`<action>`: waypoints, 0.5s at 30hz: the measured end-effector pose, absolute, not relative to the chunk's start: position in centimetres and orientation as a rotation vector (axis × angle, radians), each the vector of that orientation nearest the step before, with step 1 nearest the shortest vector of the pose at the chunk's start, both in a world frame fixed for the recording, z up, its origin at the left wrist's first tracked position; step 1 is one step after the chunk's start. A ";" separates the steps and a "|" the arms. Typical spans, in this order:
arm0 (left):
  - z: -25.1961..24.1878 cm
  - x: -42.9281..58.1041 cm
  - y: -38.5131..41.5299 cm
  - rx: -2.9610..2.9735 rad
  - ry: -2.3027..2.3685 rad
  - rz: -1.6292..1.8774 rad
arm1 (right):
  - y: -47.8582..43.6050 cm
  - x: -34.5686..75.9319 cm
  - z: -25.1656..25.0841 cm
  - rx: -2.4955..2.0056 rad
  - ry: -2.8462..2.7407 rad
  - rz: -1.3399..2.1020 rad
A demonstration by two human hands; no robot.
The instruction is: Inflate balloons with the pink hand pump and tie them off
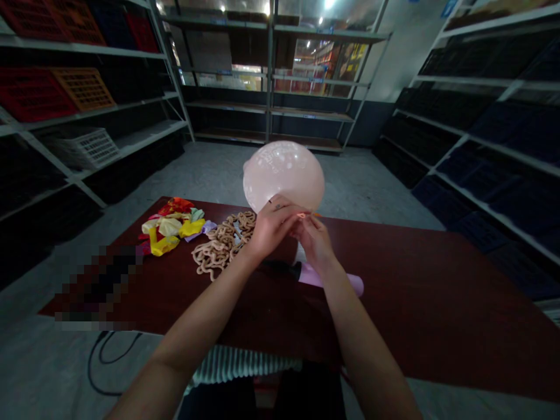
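Clearly the pale-pink, round, inflated rubber balloon [284,175] w/ white printing is up at the far edge of the dark reddish-brown worktop [420,274], abt. midway along; can't tell if its underside touches. From where I'm standing, the left hand [271,230] and right hand [315,242] meet at its near side, fingertips pinched tight on a small orange-pink bit, prob. its neck [301,216]. V. light, I'd say, w/ a thin, springy, slightly slick skin that anything sharp could burst; so the neck's the place to grip, & the body shd only get a flat palm. Below the wrists lies a lilac-pink cylinder w/ a black end [310,276]; left of it, a tangled heap of tan, cord-like strands [223,242]; nr. the far-left corner, a limp pile of thin multicoloured pieces [168,226].
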State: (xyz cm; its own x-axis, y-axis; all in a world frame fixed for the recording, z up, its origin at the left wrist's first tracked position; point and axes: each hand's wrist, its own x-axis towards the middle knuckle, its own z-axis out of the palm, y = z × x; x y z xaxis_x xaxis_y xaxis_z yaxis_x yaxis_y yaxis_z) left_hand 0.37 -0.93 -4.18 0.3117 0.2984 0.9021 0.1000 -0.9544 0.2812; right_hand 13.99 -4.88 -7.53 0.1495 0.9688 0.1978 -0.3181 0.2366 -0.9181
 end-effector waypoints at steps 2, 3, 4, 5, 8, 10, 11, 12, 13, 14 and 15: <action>-3.1 0.8 -0.3 2.371 0.417 1.728 | -4.7 14.7 -5.4 -0.803 -1.043 1.218; -2.5 0.8 0.1 2.386 0.435 1.736 | -4.5 14.9 -4.2 -0.779 -1.088 1.259; -1.9 0.9 0.6 2.417 0.438 1.749 | -4.4 15.1 -3.1 -0.752 -1.115 1.293; -1.3 0.8 1.0 2.454 0.432 1.769 | -4.2 15.1 -2.2 -0.747 -1.121 1.304; -0.4 0.1 2.1 2.512 0.430 1.864 | -3.4 14.5 -0.4 -0.773 -1.126 1.221; -0.3 -0.4 2.6 2.495 0.473 1.894 | -2.7 13.7 -0.3 -0.775 -1.131 1.158; -0.4 -0.7 2.8 2.482 0.488 1.891 | -2.3 13.4 -0.4 -0.766 -1.129 1.146; -0.5 -1.0 2.9 2.468 0.495 1.878 | -2.1 13.1 -0.5 -0.752 -1.123 1.148; -0.6 -1.2 3.0 2.448 0.496 1.858 | -1.8 12.8 -0.7 -0.736 -1.112 1.154; -0.7 -1.3 3.2 2.412 0.498 1.847 | -1.7 12.6 -0.9 -0.718 -1.096 1.164; -0.7 -1.4 3.3 2.360 0.508 1.840 | -1.6 12.4 -1.0 -0.700 -1.079 1.180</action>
State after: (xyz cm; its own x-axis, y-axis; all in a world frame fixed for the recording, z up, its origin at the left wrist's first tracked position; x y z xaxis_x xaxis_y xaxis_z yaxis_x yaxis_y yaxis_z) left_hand -1.43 3.26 -0.73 0.2111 0.3236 0.9224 0.1957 -0.9385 0.2844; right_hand 12.43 -1.56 -0.97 0.0146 0.9567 0.2908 -0.3747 0.2749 -0.8854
